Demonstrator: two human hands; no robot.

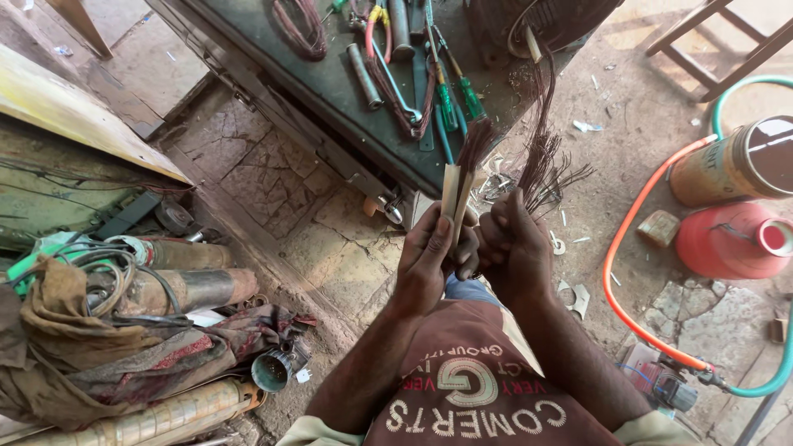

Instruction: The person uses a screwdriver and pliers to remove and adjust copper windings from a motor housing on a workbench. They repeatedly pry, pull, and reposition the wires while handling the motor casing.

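Both hands are raised close together at the centre of the view, knuckles toward the camera. The left hand (425,260) is closed around a folded strip of pale insulating paper (455,194), which stands nearly upright out of the fist toward 12 o'clock with a tuft of reddish-brown copper wire strands (477,142) showing at its top. The right hand (514,248), touching the left at its 3 o'clock side, is closed on a second bundle of copper wire (541,161) that fans out toward 1 o'clock and runs up to a dark motor stator (541,25) at the top edge. Whether the fingertips pinch individual strands cannot be told from this angle. At 12 o'clock from the hands stands a dark green workbench (330,87) carrying two green-handled screwdrivers (458,97), red-handled pliers (378,29) and a coil of wire (301,29). At 3 o'clock, well apart on the concrete floor, lie a red gas cylinder (727,239) and a brass-coloured cylinder (731,165) just beside it, with an orange hose (619,248) curving past them toward 5 o'clock. At 9 o'clock, rusty pump bodies (194,289) lie among tangled black cable (116,277) and a brown rag (91,347). A wooden stool (719,41) occupies the 2 o'clock corner.
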